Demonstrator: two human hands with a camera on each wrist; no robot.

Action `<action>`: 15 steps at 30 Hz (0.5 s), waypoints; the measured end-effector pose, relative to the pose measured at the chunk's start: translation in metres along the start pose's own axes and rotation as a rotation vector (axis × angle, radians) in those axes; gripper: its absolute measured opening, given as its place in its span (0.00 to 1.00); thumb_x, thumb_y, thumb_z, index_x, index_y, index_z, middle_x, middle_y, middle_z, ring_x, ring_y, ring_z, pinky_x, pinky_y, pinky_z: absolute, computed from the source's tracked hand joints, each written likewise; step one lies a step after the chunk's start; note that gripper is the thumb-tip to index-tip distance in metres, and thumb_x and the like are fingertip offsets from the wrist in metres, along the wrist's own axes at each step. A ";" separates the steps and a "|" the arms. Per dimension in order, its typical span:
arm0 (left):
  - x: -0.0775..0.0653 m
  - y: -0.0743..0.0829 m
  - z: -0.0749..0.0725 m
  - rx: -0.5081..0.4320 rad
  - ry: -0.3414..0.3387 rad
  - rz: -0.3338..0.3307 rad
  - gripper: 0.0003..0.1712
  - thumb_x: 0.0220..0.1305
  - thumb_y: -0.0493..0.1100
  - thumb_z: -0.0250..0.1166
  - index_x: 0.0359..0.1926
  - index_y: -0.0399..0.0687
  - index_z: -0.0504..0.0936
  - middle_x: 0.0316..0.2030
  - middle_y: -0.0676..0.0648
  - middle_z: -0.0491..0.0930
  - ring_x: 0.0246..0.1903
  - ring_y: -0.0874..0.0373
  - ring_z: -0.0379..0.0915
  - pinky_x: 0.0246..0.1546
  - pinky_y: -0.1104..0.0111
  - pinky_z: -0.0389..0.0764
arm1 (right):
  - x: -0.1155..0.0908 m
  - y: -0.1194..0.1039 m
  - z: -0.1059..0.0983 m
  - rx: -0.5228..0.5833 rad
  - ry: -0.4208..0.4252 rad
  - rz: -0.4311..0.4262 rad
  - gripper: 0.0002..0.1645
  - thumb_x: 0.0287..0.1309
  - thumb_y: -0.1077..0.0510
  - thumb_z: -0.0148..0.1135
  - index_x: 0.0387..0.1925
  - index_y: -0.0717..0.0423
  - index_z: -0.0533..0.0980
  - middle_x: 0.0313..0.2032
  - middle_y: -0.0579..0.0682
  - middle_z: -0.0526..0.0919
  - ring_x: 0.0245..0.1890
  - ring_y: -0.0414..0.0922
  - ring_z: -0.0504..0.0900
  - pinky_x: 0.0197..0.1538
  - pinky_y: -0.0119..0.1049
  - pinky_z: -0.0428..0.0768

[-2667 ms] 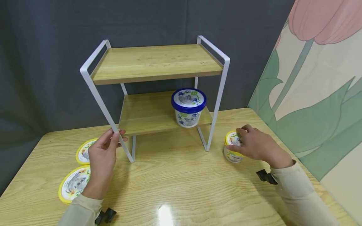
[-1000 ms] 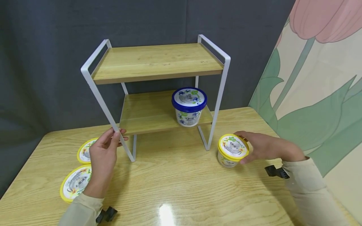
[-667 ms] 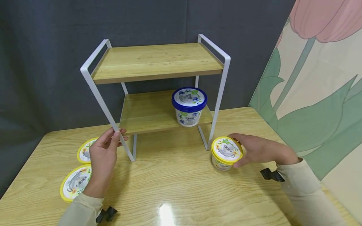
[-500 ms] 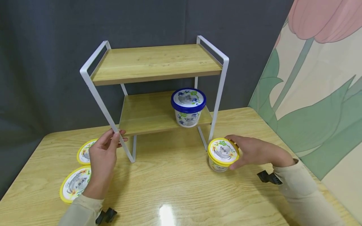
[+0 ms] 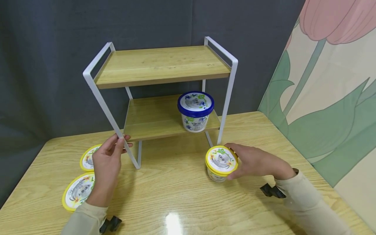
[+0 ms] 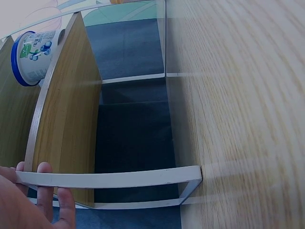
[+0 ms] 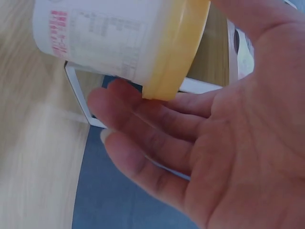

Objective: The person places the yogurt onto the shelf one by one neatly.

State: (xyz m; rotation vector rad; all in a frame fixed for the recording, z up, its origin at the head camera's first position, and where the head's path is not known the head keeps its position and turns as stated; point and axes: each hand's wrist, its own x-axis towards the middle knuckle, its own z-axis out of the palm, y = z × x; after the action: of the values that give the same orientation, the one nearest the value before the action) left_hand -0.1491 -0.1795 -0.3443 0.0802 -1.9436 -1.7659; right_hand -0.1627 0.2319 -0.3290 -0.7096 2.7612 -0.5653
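In the head view, my right hand (image 5: 252, 161) holds a tub with a yellow lid (image 5: 221, 160) by its right side, near the front-right foot of the rack. The right wrist view shows the fingers curled around the yellow lid (image 7: 174, 52). My left hand (image 5: 108, 160) grips the front-left white metal leg (image 5: 102, 102) of a two-tier wooden rack, level with the lower shelf (image 5: 152, 119). Thumb and fingers sit on either side of that leg in the left wrist view. On the lower shelf's right end stands a blue-lidded tub (image 5: 195, 111), close to the front edge.
Two more yellow-lidded tubs, a nearer one (image 5: 77, 192) and a farther one (image 5: 88, 160), stand left of the rack, partly hidden by my left hand. The upper shelf (image 5: 164, 63) is bare wood. A dark curtain (image 5: 53, 81) hangs behind the table (image 5: 164, 192).
My right hand has taken hold of the small yellow-lidded tub and moved it left and toward me, closer to the rack. The left hand keeps its place on the leg.
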 end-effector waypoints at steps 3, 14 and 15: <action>0.000 0.000 0.000 0.002 -0.002 0.005 0.17 0.71 0.42 0.61 0.55 0.39 0.83 0.37 0.64 0.87 0.33 0.70 0.85 0.39 0.79 0.83 | 0.001 -0.003 0.002 0.004 0.009 -0.002 0.59 0.38 0.33 0.79 0.68 0.54 0.64 0.59 0.49 0.78 0.59 0.49 0.77 0.60 0.53 0.77; 0.000 0.000 0.000 0.000 -0.001 0.006 0.16 0.71 0.43 0.62 0.54 0.39 0.83 0.37 0.64 0.87 0.33 0.69 0.85 0.38 0.78 0.83 | 0.006 -0.013 0.013 0.031 0.022 0.031 0.66 0.36 0.31 0.79 0.71 0.56 0.61 0.64 0.52 0.75 0.63 0.52 0.75 0.63 0.55 0.75; 0.000 0.000 0.000 0.000 0.000 0.005 0.16 0.71 0.43 0.62 0.54 0.38 0.83 0.37 0.64 0.87 0.33 0.69 0.85 0.38 0.79 0.83 | 0.007 -0.014 0.014 0.031 0.026 0.028 0.66 0.36 0.31 0.79 0.71 0.56 0.61 0.64 0.52 0.75 0.63 0.52 0.76 0.63 0.54 0.75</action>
State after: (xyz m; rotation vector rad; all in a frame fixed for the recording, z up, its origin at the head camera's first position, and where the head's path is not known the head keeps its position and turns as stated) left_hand -0.1490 -0.1793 -0.3439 0.0750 -1.9419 -1.7632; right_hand -0.1582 0.2125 -0.3363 -0.6604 2.7750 -0.6139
